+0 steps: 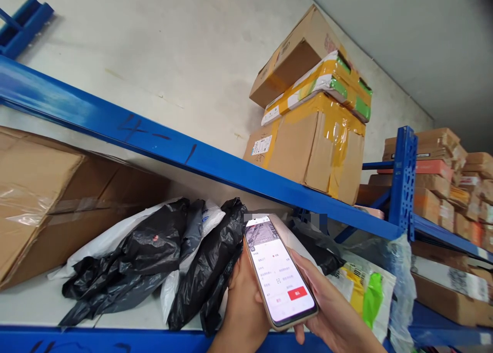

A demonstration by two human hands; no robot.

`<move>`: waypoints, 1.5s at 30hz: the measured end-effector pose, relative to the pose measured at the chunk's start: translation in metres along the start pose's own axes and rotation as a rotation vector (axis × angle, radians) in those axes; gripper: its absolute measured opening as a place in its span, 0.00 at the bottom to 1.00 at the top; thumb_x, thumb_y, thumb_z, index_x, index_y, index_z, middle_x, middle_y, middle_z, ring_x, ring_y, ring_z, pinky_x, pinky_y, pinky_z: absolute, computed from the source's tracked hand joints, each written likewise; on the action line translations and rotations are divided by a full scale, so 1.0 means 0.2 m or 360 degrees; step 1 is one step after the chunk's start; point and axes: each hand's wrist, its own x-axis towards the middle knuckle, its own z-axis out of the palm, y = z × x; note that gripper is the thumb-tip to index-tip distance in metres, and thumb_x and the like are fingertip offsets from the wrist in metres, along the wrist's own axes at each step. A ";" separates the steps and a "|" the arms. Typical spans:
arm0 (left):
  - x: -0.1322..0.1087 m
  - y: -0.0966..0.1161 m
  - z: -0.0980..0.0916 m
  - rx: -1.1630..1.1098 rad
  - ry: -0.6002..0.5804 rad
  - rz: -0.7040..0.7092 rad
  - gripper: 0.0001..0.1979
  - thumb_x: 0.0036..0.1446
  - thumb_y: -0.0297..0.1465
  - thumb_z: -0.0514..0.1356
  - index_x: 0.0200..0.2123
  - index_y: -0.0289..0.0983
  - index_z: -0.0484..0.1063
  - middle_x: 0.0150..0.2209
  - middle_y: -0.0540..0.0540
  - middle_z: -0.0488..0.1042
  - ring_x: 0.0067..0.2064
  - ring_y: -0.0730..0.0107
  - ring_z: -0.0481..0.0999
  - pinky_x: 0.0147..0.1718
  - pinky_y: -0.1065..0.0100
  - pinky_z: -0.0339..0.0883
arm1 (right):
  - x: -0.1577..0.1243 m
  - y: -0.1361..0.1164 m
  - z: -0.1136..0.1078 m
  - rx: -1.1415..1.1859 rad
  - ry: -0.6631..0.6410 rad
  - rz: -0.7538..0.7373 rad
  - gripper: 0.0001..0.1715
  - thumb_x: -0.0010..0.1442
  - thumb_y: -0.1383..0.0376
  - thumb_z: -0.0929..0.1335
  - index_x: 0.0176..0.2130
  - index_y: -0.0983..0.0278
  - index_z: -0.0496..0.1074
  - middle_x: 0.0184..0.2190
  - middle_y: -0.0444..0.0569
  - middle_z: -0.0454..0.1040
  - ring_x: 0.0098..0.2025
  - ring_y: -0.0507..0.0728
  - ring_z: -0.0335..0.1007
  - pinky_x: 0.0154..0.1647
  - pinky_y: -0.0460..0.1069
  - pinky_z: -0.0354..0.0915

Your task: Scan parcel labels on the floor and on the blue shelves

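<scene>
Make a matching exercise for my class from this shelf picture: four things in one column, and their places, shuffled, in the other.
Things
1. phone
2. black bags
3. taped box
4. big brown box

Places
A. far left of the lower shelf
B. upper shelf, under a yellow parcel
C. held in both hands: left hand, right hand
D. lower shelf, just left of the hands

Pairs: 1-C, 2-D, 3-B, 4-A
</scene>
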 end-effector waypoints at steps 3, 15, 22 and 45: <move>0.00 0.04 0.00 0.0005 -0.0033 -0.0106 0.26 0.51 0.32 0.55 0.55 0.38 0.62 0.54 0.41 0.69 0.58 0.54 0.65 0.60 0.57 0.57 | 0.01 0.00 0.00 -0.0003 0.0006 0.0021 0.39 0.60 0.52 0.66 0.63 0.65 0.52 0.30 0.55 0.83 0.32 0.64 0.81 0.09 0.41 0.68; 0.00 0.01 0.00 -0.0021 -0.0043 -0.0074 0.30 0.46 0.33 0.60 0.55 0.39 0.60 0.56 0.43 0.67 0.59 0.55 0.62 0.61 0.58 0.55 | 0.01 0.01 -0.02 -0.0067 -0.0040 -0.0012 0.44 0.57 0.52 0.68 0.65 0.60 0.49 0.35 0.55 0.83 0.34 0.64 0.81 0.10 0.41 0.69; -0.01 -0.06 0.02 0.0055 -0.0032 0.0051 0.33 0.52 0.42 0.56 0.61 0.42 0.53 0.53 0.43 0.69 0.55 0.55 0.65 0.57 0.55 0.58 | 0.00 0.02 -0.05 -0.0077 -0.0097 0.0023 0.45 0.58 0.56 0.68 0.66 0.57 0.44 0.36 0.54 0.82 0.29 0.62 0.81 0.11 0.42 0.70; -0.02 -0.17 0.06 0.1033 0.0077 0.0305 0.26 0.54 0.31 0.59 0.58 0.46 0.64 0.67 0.41 0.46 0.63 0.44 0.57 0.55 0.48 0.64 | -0.18 0.17 -0.25 0.0147 -0.0239 -0.0188 0.57 0.44 0.60 0.74 0.65 0.57 0.47 0.43 0.55 0.80 0.36 0.64 0.79 0.20 0.46 0.72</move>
